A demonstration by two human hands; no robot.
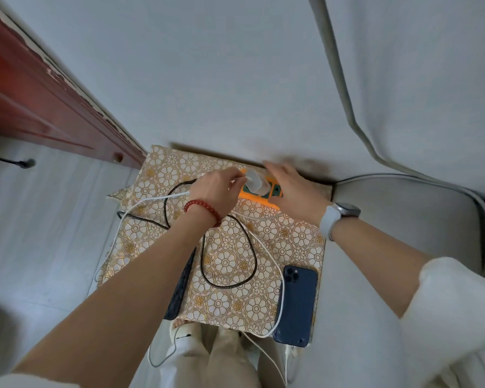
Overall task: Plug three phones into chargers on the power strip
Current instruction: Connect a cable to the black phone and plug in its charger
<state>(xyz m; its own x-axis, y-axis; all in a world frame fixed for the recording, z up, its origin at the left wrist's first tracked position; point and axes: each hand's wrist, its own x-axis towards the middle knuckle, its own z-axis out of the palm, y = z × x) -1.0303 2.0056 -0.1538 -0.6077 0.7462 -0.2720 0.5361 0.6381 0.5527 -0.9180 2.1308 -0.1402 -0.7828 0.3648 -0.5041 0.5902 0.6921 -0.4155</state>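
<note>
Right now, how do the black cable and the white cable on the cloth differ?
The black cable is braided and lies in a loose loop mid-cloth; the white cable is smooth and runs down beside the blue phone. The white cable's far end reaches the white charger at the left hand; the black cable's ends are hidden. Both lie on the patterned cloth.

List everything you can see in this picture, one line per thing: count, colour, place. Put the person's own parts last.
Power strip: one, orange, far edge of table.
Charger: one, white, on the strip.
Blue phone: one, near right corner, face down.
Dark phone: one, near left, partly hidden by the arm.
White cable: at least one, across table.
Black cable: one, looped mid-table.
Tablecloth: one, gold floral.
Chair: one, grey, right.
Door: one, red-brown, left.
Left hand: red bead bracelet, at the charger.
Right hand: watch, on the strip.
</note>
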